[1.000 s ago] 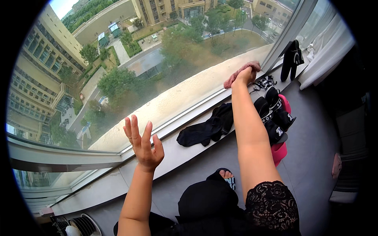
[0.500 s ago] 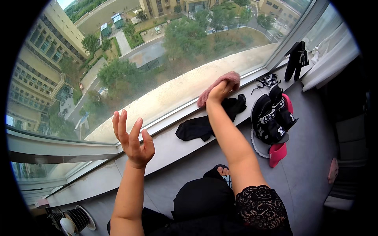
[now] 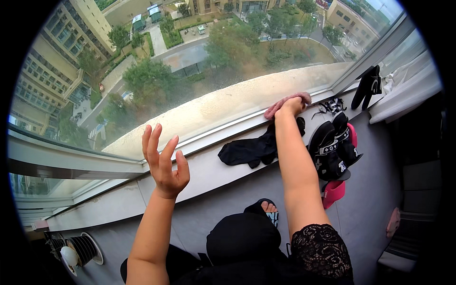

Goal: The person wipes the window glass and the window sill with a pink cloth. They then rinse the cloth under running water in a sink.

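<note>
1. Right hand [image 3: 293, 106] clutched a fluffy pink cloth [image 3: 274, 111] at the grey sill's [image 3: 202, 178] window-side edge.
2. Limp black fabric [image 3: 244, 149] lay near its room-side edge.
3. Left hand [image 3: 166, 171] hovered, fingers apart, room around it.

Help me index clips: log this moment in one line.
right hand: gripping pink cloth at window frame | left hand: raised, open, empty | black fabric: on ledge

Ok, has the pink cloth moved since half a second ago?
Yes. The cloth, in the right hand, has moved rightward along the window's lower edge, closer to the right window post.
</note>
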Demonstrator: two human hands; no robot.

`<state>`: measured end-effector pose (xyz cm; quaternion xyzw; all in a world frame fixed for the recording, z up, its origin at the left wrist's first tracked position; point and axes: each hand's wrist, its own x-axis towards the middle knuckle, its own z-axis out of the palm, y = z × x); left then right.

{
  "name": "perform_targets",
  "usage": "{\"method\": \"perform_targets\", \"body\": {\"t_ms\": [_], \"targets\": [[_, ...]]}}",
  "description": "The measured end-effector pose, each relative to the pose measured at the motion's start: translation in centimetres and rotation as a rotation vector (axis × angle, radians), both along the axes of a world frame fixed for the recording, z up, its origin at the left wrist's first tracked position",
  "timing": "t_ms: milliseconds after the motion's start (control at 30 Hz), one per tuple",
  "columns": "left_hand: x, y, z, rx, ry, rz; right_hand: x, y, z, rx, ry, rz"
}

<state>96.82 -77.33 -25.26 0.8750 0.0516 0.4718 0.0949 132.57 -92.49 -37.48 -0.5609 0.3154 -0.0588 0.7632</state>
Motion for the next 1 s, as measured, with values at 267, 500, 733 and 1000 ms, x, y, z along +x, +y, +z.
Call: {"method": "perform_targets", "body": {"t_ms": [267,500,733,1000], "targets": [[0.1,0.2,0.4,0.002,-0.038,0.005,-19.1,10.1,1.1,0.328,0.025,0.276],[-0.8,1.6,0.9,0.025,-0.044,0.020,-30.1,14.1,-2.1,0.079,-0.031,0.640],[-4.8,5.2,2.2,0.222,0.233,-0.174,-35.7,12.7,-2.0,0.268,-0.197,1.600],[-15.0,7.7,-1.0,0.178,0.424,-0.126,-31.2,10.8,-2.3,-1.420,-1.609,1.504]]}}
